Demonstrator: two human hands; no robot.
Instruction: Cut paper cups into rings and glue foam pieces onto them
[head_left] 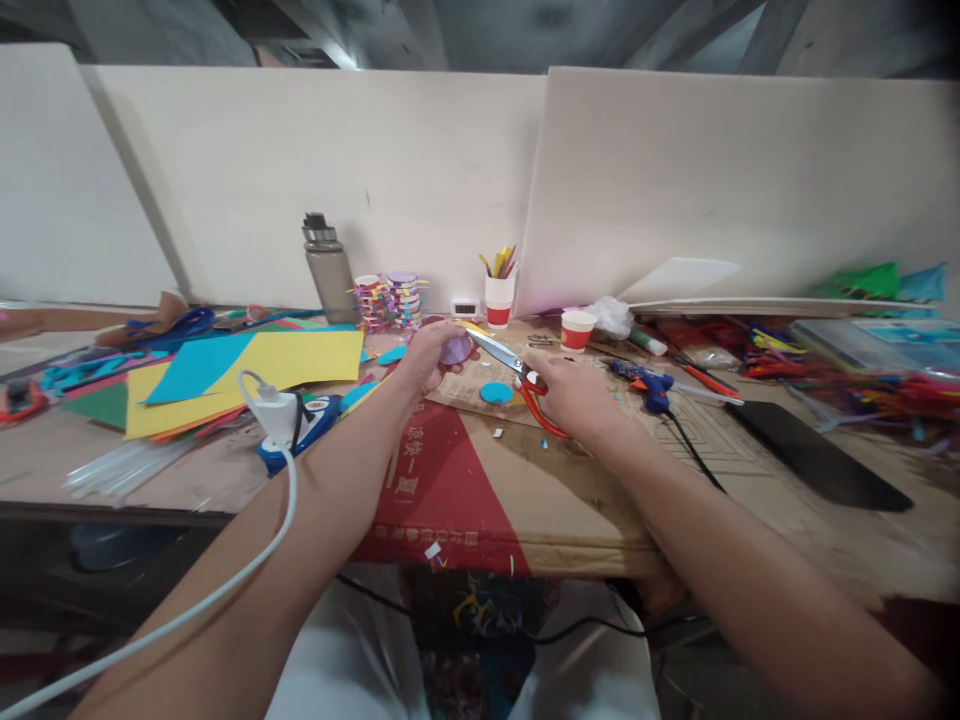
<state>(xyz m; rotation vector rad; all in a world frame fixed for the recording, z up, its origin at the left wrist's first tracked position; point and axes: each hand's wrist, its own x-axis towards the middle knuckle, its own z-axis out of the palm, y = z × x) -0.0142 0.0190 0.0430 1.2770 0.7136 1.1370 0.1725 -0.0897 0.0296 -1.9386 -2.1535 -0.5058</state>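
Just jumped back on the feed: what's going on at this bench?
A person's left hand holds a round purple paper piece. The right hand grips orange-handled scissors with silver blades, pointed toward that piece; whether the blades touch it is hard to tell. Below them, a flat round blue disc lies on the brown-and-red cardboard sheet, with small pale scraps nearby. A blue glue gun lies beyond the right hand's outer side.

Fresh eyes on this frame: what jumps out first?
The scissors at centre, in the right hand, blades at the purple piece in the left hand. Then the bright yellow sheet to the left, with the grey bottle standing behind it, before the white panel.
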